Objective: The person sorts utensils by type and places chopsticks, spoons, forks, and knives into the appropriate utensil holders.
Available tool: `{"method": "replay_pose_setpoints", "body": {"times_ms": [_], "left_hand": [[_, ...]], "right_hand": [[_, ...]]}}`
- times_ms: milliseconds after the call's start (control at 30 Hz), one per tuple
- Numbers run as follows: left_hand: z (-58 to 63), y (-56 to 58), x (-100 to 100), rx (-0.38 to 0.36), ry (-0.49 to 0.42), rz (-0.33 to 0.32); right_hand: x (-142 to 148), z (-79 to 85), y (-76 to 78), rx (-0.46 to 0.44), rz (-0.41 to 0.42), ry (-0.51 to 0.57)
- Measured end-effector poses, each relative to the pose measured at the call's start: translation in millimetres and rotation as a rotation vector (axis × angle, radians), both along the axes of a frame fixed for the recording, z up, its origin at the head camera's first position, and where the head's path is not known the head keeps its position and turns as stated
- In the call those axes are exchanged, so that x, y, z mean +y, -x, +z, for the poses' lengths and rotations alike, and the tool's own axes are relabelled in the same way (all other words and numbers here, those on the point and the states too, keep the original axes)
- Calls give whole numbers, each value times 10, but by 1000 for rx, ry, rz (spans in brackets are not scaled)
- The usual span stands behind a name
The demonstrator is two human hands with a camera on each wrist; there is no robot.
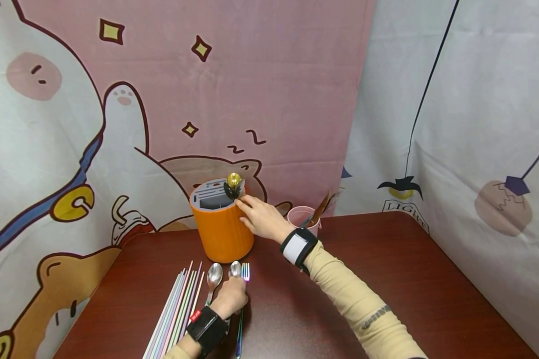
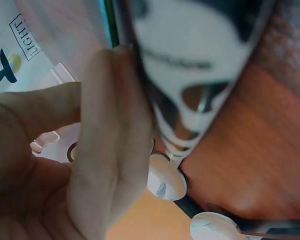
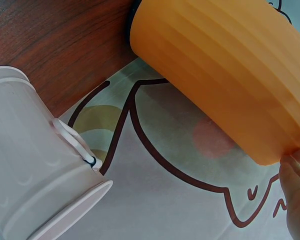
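My left hand [image 1: 231,297] is low over the table and pinches a fork [image 1: 245,272] with shiny bluish-purple colouring. Just left of it lie two silver spoons [image 1: 214,275]; one has a black-and-white patterned handle [image 2: 190,60] in the left wrist view. My right hand [image 1: 265,218] reaches to the top of an orange cutlery holder [image 1: 224,237], fingers fairly straight and touching its rim. Right by those fingertips, a gold spoon [image 1: 234,179] and a black spoon [image 1: 231,191] stick up from the holder's grey slotted top. The fingertips' far side is hidden.
Pastel chopsticks [image 1: 175,311] lie in a row left of the spoons. A pink bucket [image 1: 300,214] holding brownish utensils stands behind my right wrist. The dark wooden table [image 1: 386,279] meets a printed cloth [image 1: 296,89] at the back and right.
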State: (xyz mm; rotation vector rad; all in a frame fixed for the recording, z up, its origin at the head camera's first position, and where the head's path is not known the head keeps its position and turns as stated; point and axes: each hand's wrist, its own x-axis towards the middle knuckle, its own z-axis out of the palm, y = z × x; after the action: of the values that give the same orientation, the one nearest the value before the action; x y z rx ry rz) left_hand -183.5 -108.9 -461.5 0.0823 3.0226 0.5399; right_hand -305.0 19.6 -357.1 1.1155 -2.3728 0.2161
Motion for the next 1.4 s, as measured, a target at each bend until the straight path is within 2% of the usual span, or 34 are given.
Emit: {"method": "replay_pose_setpoints", "body": {"times_ms": [233,500,600,733,900,1067,1267,1400], "left_hand": [[11,12,-38,-44,-78,-15],[123,25,-111,-97,-146,-61],[208,40,-125,-99,-166,-65],[364,52,-146,-59,-168,-65],[614,55,-179,-22,-186,-2],[866,79,-246,93,-234,39],[1157,109,-333,293,-292,26],[1339,116,-357,432,-326,49]], "right_hand": [[7,-1,-5,9,-7,-6],[2,-9,3,8,-5,-7],[3,-7,2,12,-3,-2],[2,-5,3,24,-3,-6],[2,-11,1,30,-3,-7],[-4,-17,2,26,-8,-7],[-7,-16,-7,30,-8,0],[-9,-14,-4,38,-7,5]]}}
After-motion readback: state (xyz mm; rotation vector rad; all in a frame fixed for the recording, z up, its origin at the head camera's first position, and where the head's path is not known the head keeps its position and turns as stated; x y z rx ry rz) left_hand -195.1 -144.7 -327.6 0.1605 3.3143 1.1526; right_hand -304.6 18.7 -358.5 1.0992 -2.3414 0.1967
